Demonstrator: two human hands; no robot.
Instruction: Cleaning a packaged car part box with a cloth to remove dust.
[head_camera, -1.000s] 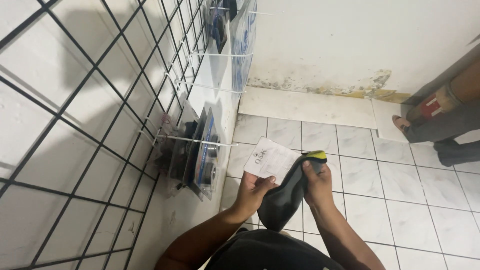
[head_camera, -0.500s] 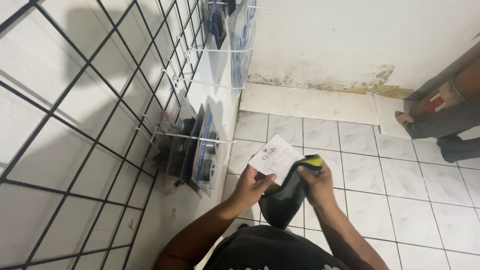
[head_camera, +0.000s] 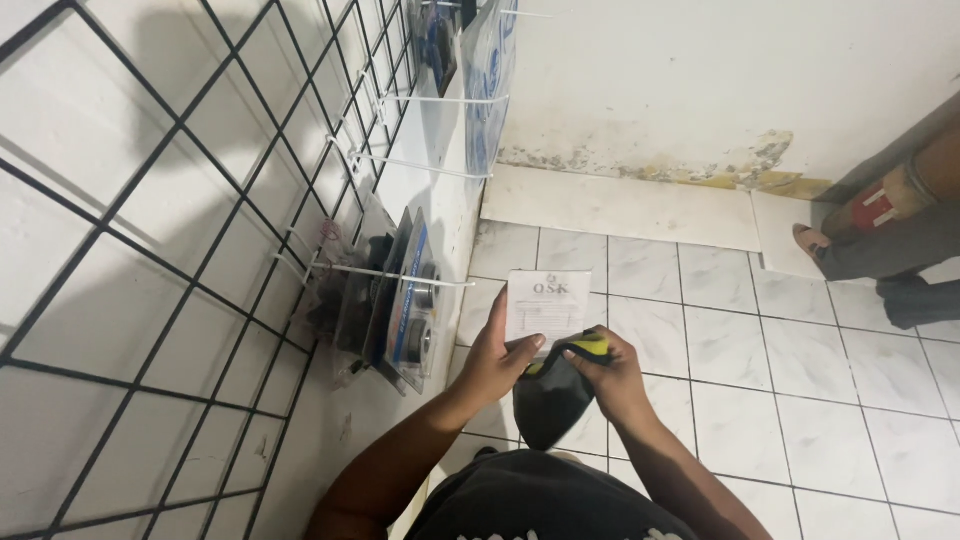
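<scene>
1. Leftmost, a wire rack carries hanging packets.
2. At its four o'clock, the left hand pinches a paper slip.
3. Right hand clasps a black pouch at the slip's six o'clock.

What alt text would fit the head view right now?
A left hand and right hand hold a dark pouch with a yellow edge and a white printed card above a white tiled floor, beside a black wire grid hung with packaged goods.
</scene>
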